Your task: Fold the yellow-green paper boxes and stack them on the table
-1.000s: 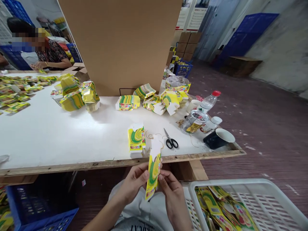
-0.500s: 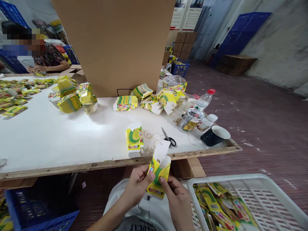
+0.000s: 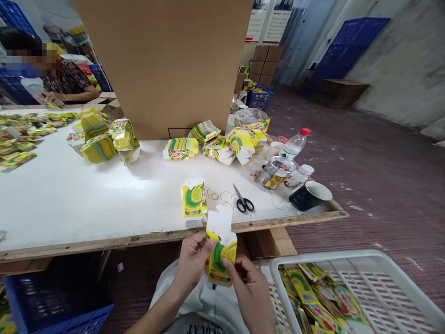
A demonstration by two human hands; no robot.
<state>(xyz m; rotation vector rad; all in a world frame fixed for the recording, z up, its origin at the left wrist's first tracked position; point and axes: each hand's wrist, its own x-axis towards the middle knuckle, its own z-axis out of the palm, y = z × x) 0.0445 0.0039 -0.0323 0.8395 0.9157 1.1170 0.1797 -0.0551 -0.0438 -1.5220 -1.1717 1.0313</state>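
Over my lap, in front of the table edge, a yellow and green printed carton [image 3: 222, 253] is held between both hands with its white flaps up. My left hand [image 3: 193, 260] grips its left side, thumb on the front face. On the lower right side, my right hand [image 3: 252, 287] pinches it with the thumb in front and fingers behind. Just beyond on the table stands a stack of flat cartons [image 3: 193, 202]. Beside it lie rubber bands [image 3: 212, 194] and black-handled scissors [image 3: 243, 202].
A white plastic basket [image 3: 382, 260] with cartons stands at my right, a blue crate [image 3: 62, 315] at lower left. A dark mug [image 3: 306, 199], jar [image 3: 274, 176] and bottle [image 3: 295, 144] line the table's right end. Bundled cartons [image 3: 181, 148] lie farther back. A co-worker [image 3: 66, 81] sits at far left.
Both hands have moved slightly left with the carton, which now stands more upright. The scissors' handles, partly covered by its flap before, now show fully.
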